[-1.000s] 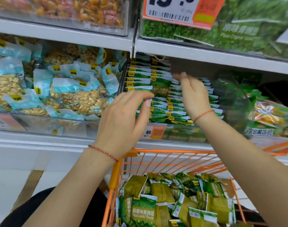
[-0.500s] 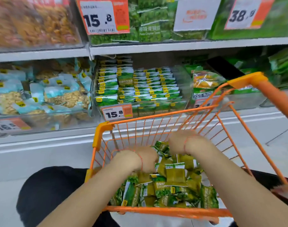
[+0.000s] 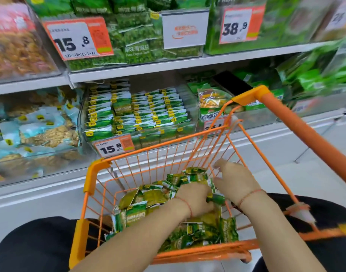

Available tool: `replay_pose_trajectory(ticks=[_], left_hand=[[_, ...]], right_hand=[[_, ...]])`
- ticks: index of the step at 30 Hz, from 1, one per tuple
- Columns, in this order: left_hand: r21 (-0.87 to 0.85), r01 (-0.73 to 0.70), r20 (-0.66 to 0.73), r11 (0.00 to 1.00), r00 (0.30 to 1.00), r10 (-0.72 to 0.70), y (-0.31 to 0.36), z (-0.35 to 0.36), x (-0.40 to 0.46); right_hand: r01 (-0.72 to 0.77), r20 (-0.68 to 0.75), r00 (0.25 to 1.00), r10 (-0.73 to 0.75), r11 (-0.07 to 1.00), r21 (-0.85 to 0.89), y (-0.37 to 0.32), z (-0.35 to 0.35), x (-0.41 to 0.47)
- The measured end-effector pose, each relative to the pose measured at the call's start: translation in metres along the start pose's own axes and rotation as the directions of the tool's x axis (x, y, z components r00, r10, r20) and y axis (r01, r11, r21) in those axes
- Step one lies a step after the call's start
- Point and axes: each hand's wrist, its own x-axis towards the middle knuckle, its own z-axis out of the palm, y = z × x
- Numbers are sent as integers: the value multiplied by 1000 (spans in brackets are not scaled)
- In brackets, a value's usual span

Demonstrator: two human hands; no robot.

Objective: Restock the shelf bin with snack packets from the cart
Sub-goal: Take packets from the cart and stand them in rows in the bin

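Shelf bin (image 3: 140, 114) far centre with rowed green packets, orange cart (image 3: 93, 173) near, loose snack packets (image 3: 148, 197) heaped inside, left hand (image 3: 195, 199) fingers buried among packets, grip indeterminate, right hand (image 3: 233, 179) fingers apart, just beside left.

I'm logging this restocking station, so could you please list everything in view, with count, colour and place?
Cart: one, orange wire, nearest the camera.
Snack packets: a loose pile, too many to count, green and yellow, in the cart.
Shelf bin: one, clear, lower shelf centre, holding neat rows of green packets.
Price tags: several, white and orange, on bin fronts.
Nut bags: many, pale blue, lower shelf left.
Pea bags: many, green, upper shelf.
Left hand: one, reaching into the cart's pile, red string at wrist.
Right hand: one, fingers spread over the pile, red string at wrist.
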Motion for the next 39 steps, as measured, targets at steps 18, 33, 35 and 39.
replay_pose_trajectory(ticks=[18, 33, 35, 39], left_hand=[[-301, -53, 365, 952, 916, 167, 13, -4, -8], [-540, 31, 222, 841, 969, 107, -37, -36, -19], [-718, 139, 174, 682, 985, -17, -59, -53, -33], [-918, 145, 100, 370, 985, -139, -79, -71, -60]], right_hand=[[19, -104, 925, 366, 228, 973, 15, 16, -22], [-34, -2, 942, 336, 102, 994, 16, 17, -18], [-64, 39, 948, 316, 69, 996, 15, 16, -16], [-115, 112, 956, 273, -5, 993, 3, 13, -12]])
